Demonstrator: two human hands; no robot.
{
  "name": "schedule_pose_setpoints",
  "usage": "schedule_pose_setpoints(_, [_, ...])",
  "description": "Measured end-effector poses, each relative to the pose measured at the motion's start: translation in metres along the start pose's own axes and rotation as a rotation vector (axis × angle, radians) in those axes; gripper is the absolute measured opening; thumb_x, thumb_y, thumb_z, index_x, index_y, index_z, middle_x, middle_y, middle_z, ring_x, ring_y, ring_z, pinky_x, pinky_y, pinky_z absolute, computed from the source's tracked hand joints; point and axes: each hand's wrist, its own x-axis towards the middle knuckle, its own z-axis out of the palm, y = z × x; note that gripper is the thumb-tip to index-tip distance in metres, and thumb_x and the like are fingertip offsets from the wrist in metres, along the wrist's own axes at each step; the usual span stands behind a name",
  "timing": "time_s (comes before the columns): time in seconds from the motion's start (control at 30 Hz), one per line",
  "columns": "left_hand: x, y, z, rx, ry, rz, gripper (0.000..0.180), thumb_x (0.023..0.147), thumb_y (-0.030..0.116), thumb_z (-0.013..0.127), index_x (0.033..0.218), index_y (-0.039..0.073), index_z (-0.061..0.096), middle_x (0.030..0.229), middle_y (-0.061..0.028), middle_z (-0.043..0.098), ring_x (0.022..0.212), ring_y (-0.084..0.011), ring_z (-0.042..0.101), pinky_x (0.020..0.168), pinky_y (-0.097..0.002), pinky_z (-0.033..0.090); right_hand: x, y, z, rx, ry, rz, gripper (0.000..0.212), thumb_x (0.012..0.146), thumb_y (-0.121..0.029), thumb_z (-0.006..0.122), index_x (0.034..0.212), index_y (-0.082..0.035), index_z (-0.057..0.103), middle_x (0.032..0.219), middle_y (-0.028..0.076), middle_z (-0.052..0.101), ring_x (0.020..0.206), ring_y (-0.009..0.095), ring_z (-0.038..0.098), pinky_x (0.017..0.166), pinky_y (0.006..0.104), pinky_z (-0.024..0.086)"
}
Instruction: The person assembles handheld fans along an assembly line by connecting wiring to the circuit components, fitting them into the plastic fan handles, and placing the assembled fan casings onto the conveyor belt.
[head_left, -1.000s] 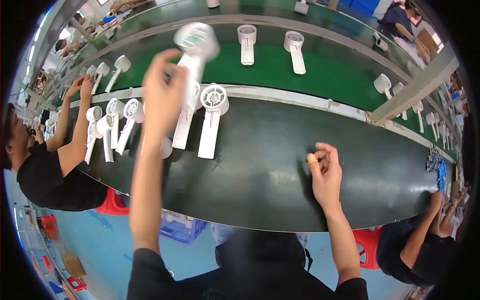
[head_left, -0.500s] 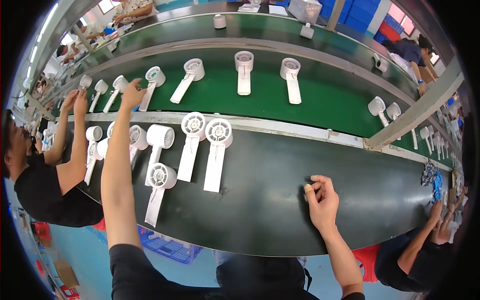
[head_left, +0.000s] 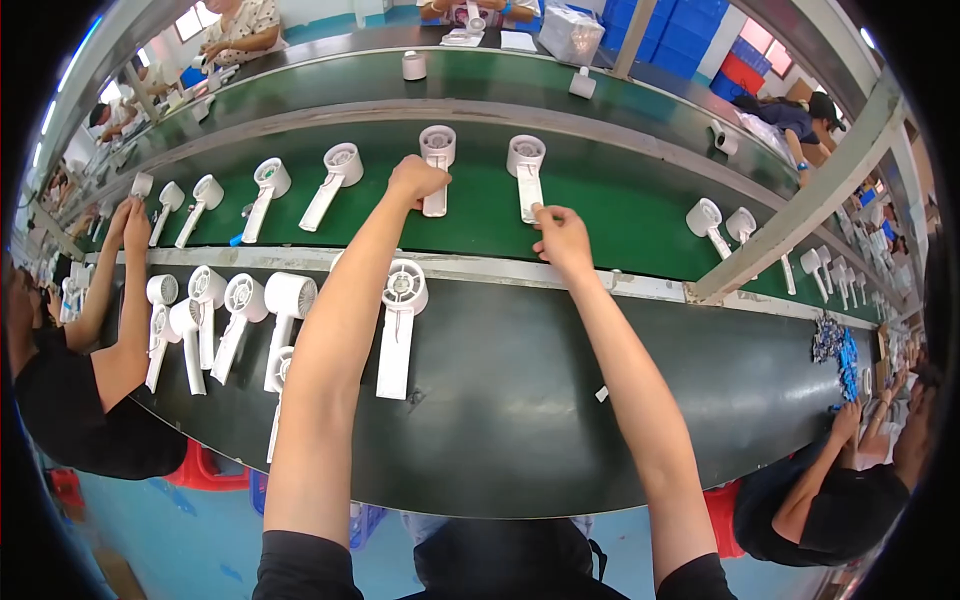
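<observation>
Both my arms reach forward over the dark bench to the green conveyor belt [head_left: 480, 232]. My left hand [head_left: 416, 181] is closed around the handle of a white handheld fan [head_left: 437, 146], whose round head points away from me. With fingers pinched, my right hand [head_left: 563, 240] grips the handle end of a second white handheld fan [head_left: 526, 160]. Both fans lie on the belt. Nearer me on the bench, another white fan [head_left: 404, 285] with a spoked round head lies beside my left forearm, which partly hides other fans.
More white fans [head_left: 240, 300] stand in a group at the bench's left. A grey metal post [head_left: 800, 190] rises at right, near blue parts [head_left: 847, 365]. A small white piece [head_left: 601, 394] lies by my right forearm. Co-workers sit on both sides.
My left hand has moved right along the belt to a fan there. My right hand has gone from above the bench forward to another fan's handle. The view has shifted slightly.
</observation>
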Motion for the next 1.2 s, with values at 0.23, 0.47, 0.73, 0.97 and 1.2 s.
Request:
schedule_pose_setpoints(0.23, [0.0,0.01,0.024,-0.092,0.003,-0.011,0.051,0.079,0.034,0.065,0.11,-0.006,0.07,0.116,-0.023,0.069,0.109,-0.0354,0.068,0.091,-0.0405,0.055,0.011,0.007,-0.01,0.141,-0.245,0.026,0.046,0.096,-0.036,0.062,0.122,0.001,0.06,0.098,0.006,0.069,0.061,0.009,0.058,0.056,0.0238,0.049])
schedule_pose_setpoints(0.47, [-0.057,0.01,-0.022,0.105,0.343,0.031,0.047,0.081,0.031,0.066,0.111,-0.006,0.06,0.115,-0.0302,0.066,0.112,-0.0442,0.062,0.098,-0.0467,0.049,-0.012,0.011,-0.018,0.075,-0.142,-0.105,0.042,0.095,-0.033,0.065,0.121,0.0,0.06,0.095,0.008,0.068,0.063,0.01,0.06,0.056,0.024,0.048])
schedule_pose_setpoints(0.73, [-0.35,-0.086,-0.106,-0.392,0.684,0.065,0.046,0.086,0.007,0.063,0.129,-0.005,0.052,0.078,-0.0053,0.058,0.053,-0.0079,0.05,0.044,-0.0241,0.038,-0.042,-0.07,0.048,-0.177,-0.447,-0.333,0.044,0.094,-0.042,0.063,0.09,0.001,0.071,0.077,0.007,0.071,0.065,0.014,0.063,0.065,0.0294,0.05])
schedule_pose_setpoints(0.97, [-0.574,-0.341,0.052,-0.355,1.147,-0.564,0.048,0.081,0.002,0.066,0.127,-0.004,0.054,0.092,-0.011,0.064,0.07,-0.0228,0.062,0.062,-0.0342,0.05,-0.012,-0.121,0.286,-0.619,-0.619,-0.439,0.049,0.089,-0.05,0.065,0.084,-0.002,0.073,0.072,0.009,0.07,0.052,0.017,0.057,0.045,0.0366,0.044])
schedule_pose_setpoints(1.2, [-0.579,-0.501,0.191,-0.098,0.393,-0.987,0.049,0.075,0.02,0.071,0.117,-0.002,0.06,0.107,-0.03,0.067,0.103,-0.045,0.065,0.09,-0.0499,0.052,0.046,-0.118,0.332,-0.388,-0.808,-0.086,0.029,0.086,-0.038,0.075,0.079,-0.013,0.063,0.062,-0.007,0.05,0.044,0.003,0.035,0.038,0.0191,0.021])
